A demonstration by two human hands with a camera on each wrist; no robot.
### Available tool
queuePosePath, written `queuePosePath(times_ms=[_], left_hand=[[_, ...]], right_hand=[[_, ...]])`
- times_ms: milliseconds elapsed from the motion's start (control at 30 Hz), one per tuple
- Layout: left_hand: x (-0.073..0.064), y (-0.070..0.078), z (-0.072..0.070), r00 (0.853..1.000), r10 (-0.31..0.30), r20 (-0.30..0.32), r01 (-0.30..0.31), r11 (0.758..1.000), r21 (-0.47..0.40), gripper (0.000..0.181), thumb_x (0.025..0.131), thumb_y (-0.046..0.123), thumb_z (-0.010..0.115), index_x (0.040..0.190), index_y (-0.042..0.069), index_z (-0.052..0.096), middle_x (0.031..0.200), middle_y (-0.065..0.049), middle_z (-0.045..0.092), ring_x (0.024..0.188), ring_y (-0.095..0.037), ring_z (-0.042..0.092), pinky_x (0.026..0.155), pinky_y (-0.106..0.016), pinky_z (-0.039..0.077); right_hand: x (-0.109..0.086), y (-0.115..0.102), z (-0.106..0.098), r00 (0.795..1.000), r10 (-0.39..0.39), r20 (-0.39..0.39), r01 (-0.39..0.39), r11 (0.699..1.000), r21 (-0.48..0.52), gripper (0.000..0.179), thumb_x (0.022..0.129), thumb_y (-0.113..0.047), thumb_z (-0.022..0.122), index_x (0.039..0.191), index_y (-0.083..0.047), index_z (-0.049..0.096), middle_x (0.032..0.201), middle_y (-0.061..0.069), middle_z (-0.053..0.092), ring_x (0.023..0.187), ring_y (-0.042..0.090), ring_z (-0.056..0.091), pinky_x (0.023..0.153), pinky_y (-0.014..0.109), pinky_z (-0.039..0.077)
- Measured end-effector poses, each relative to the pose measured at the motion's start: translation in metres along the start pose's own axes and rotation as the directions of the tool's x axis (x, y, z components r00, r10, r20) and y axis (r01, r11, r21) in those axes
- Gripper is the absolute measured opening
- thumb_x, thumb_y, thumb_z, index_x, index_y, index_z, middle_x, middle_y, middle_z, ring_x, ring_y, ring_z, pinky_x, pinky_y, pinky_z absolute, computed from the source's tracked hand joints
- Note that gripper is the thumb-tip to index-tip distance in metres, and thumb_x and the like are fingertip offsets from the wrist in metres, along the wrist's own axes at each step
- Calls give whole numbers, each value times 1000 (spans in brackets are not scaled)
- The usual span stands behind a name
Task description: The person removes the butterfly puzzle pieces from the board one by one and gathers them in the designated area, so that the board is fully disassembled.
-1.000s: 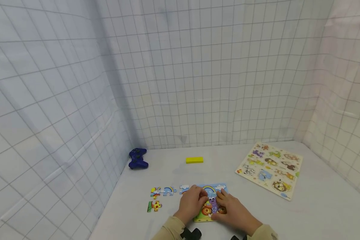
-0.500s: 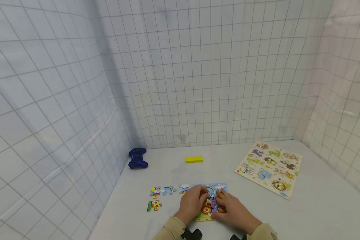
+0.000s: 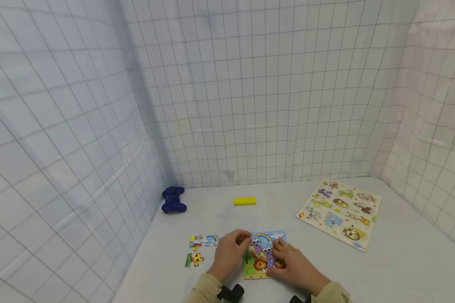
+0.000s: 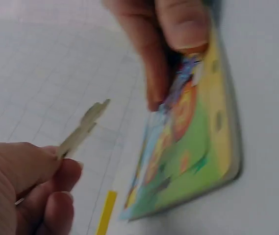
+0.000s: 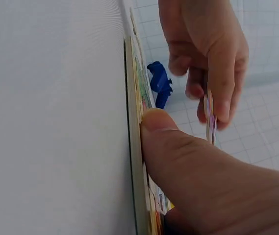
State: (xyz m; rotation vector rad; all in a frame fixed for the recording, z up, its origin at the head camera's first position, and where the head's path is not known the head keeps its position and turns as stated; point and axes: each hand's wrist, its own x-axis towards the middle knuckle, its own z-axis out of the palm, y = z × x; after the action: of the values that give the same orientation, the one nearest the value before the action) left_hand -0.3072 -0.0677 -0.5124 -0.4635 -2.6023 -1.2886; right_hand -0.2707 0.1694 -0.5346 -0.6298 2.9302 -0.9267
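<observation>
Over the left edge of the puzzle board (image 3: 251, 271), my left hand (image 3: 225, 256) pinches a thin jigsaw piece (image 4: 83, 128) between thumb and fingers. The piece is raised off the board and seen edge-on in both wrist views. My right hand (image 3: 297, 267) rests on the board's right side, thumb (image 5: 161, 127) at the near part and fingers farther up, pressing on it. Purple cartoon figures, orange-red wheels and a rainbow are printed on the board's picture. The right hand covers part of that picture.
Left of the board lie loose jigsaw pieces: a rainbow piece (image 3: 212, 240), a mushroom piece (image 3: 195, 241) and a red-yellow piece (image 3: 195, 259). Farther back are a blue game controller (image 3: 173, 200), a yellow block (image 3: 244, 201) and an animal puzzle board (image 3: 339, 214).
My left hand has lifted and moved left from the board with a jigsaw piece in its fingers, uncovering more of the picture. The right hand has stayed in place.
</observation>
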Motion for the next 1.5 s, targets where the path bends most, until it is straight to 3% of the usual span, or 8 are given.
queuePosePath(times_ms=[67, 167, 300, 433, 667, 800, 1267, 1500], left_hand=[[-4, -14, -25, 1000, -19, 5, 19, 999, -35, 12, 94, 19, 75, 104, 14, 76, 88, 8, 73, 78, -2, 63, 67, -22, 51], [-13, -39, -59, 996, -85, -21, 85, 996, -10, 12, 90, 12, 74, 101, 10, 75, 85, 5, 72, 74, -4, 63, 64, -22, 50], [-21, -59, -81, 988, -150, -31, 151, 987, 54, 12, 85, 10, 74, 97, 11, 75, 79, 6, 70, 70, -5, 60, 63, -22, 48], [-21, -61, -81, 987, -163, 1, 162, 979, 124, 11, 85, 13, 73, 96, 12, 74, 78, 8, 67, 70, -8, 58, 64, -26, 46], [-22, -59, -78, 979, -204, -27, 205, 957, 204, 17, 86, 25, 80, 97, 14, 73, 79, 8, 66, 73, -7, 57, 67, -30, 46], [-24, -58, -78, 982, -187, 0, 182, 958, 221, 25, 85, 30, 84, 99, 14, 70, 80, 8, 65, 72, -8, 56, 66, -30, 45], [-30, -55, -78, 992, -123, 40, 109, 962, 251, 24, 89, 24, 81, 99, 10, 64, 76, 5, 56, 68, -10, 48, 61, -27, 39], [-30, -54, -77, 989, -130, 70, 106, 955, 277, 21, 92, 22, 78, 98, 9, 63, 74, 4, 53, 65, -11, 46, 59, -27, 36]], right_hand=[[1, 0, 0, 1000, -3, -2, 3, 1000, -6, 85, 87, -63, 72, 142, 1, 58, 156, 22, 46, 149, 49, 32, 114, 68, 30], [0, -1, -1, 1000, -8, -4, 8, 1000, -26, 86, 87, -65, 71, 143, 0, 58, 156, 22, 46, 149, 49, 32, 114, 67, 30], [-1, -2, -5, 1000, 0, -12, 0, 999, -45, 86, 87, -64, 72, 142, 0, 59, 156, 21, 47, 149, 48, 33, 113, 67, 31], [-1, -3, -8, 1000, 7, -8, -7, 999, -33, 86, 87, -63, 72, 143, 0, 58, 157, 21, 45, 149, 48, 32, 114, 67, 31], [-1, -3, -9, 1000, 9, 0, -9, 999, -32, 87, 87, -64, 72, 143, 1, 57, 157, 21, 45, 150, 47, 32, 114, 67, 31], [-1, -3, -8, 1000, 13, -1, -13, 1000, -19, 86, 86, -63, 73, 143, 1, 58, 157, 21, 45, 150, 48, 32, 114, 67, 31], [-1, -2, -3, 1000, 4, 12, -4, 1000, -14, 86, 87, -63, 72, 143, 0, 58, 157, 22, 45, 149, 48, 32, 113, 68, 31], [-2, -2, -2, 1000, -6, 14, 6, 1000, -14, 85, 87, -62, 73, 142, 1, 58, 156, 22, 46, 149, 49, 33, 113, 68, 31]])
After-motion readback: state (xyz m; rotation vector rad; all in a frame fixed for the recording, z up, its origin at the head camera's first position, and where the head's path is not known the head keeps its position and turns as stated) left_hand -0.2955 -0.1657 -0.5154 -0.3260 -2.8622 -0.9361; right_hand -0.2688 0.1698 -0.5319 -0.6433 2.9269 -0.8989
